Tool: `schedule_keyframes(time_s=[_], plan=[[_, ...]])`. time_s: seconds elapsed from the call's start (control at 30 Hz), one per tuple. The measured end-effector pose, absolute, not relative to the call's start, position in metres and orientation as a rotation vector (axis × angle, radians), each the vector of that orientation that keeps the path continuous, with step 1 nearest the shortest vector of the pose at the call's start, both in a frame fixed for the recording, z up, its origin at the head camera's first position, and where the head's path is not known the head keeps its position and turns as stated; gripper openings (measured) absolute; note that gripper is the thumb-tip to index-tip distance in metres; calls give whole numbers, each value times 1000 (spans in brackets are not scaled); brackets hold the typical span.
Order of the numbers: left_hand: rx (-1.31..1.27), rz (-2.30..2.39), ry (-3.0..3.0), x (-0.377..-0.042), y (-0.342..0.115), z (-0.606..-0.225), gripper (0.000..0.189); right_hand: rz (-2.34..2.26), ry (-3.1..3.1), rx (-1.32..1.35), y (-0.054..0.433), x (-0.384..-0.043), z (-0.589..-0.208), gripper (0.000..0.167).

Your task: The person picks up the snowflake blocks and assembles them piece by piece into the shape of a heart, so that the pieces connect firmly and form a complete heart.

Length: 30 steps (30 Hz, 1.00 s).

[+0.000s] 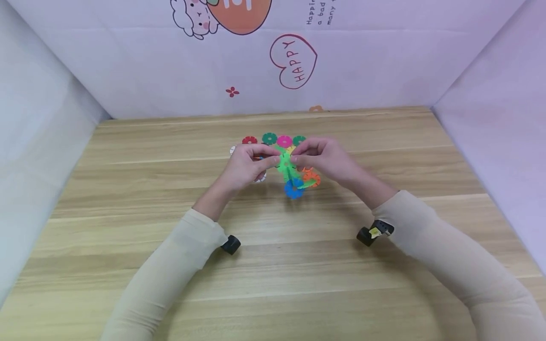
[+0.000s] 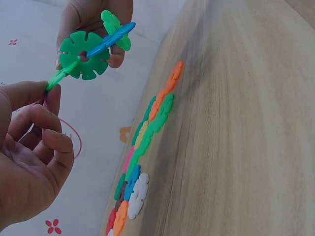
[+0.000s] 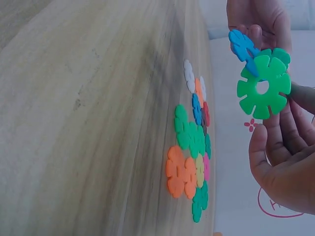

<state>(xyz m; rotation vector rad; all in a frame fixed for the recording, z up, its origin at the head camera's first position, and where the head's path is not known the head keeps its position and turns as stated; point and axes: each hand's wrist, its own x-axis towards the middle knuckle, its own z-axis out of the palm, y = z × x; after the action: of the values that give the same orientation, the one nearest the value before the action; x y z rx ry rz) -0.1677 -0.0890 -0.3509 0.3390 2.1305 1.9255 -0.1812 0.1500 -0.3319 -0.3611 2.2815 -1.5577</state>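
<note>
Several notched plastic snowflake discs are joined into one small piece held above the table. A light green disc [image 1: 285, 164] of it shows between the two hands, and a blue disc [image 1: 293, 190] juts out below. With thumb and forefinger, my left hand [image 1: 246, 164] pinches a green disc [image 2: 60, 77], seen edge-on in the left wrist view. From the other side, my right hand [image 1: 327, 160] pinches the joined piece; in the right wrist view its fingertips are at the edge of a light green disc [image 3: 263, 101]. Its exact contact is partly hidden.
Loose discs lie grouped on the wooden table [image 1: 277, 265] behind and below the hands, among them a red disc [image 1: 249, 140], a pink disc [image 1: 284, 141], an orange disc [image 1: 312, 179] and a white disc [image 2: 138, 196]. A printed white cloth [image 1: 170, 71] hangs beyond the far edge.
</note>
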Motion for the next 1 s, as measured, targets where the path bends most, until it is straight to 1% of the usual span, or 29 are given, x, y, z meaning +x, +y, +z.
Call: schedule_keyframes(time_s=[0.17, 0.37, 0.6, 0.83, 1.0], plan=[[302, 1767, 2249, -170, -100, -353, 27, -1572, 2326, -342, 150, -180, -333, 17], [328, 1290, 2497, -179, -115, -362, 33, -1607, 2356, -302, 160, -180, -339, 14], [331, 834, 2716, -188, -114, -371, 39, -1603, 2363, -290, 171, -181, -342, 14], [336, 690, 2769, -193, -111, -369, 35, -1540, 2367, -304, 176, -178, -337, 23], [330, 693, 2764, -192, -111, -369, 27, -1546, 2347, -306, 178, -177, -334, 24]])
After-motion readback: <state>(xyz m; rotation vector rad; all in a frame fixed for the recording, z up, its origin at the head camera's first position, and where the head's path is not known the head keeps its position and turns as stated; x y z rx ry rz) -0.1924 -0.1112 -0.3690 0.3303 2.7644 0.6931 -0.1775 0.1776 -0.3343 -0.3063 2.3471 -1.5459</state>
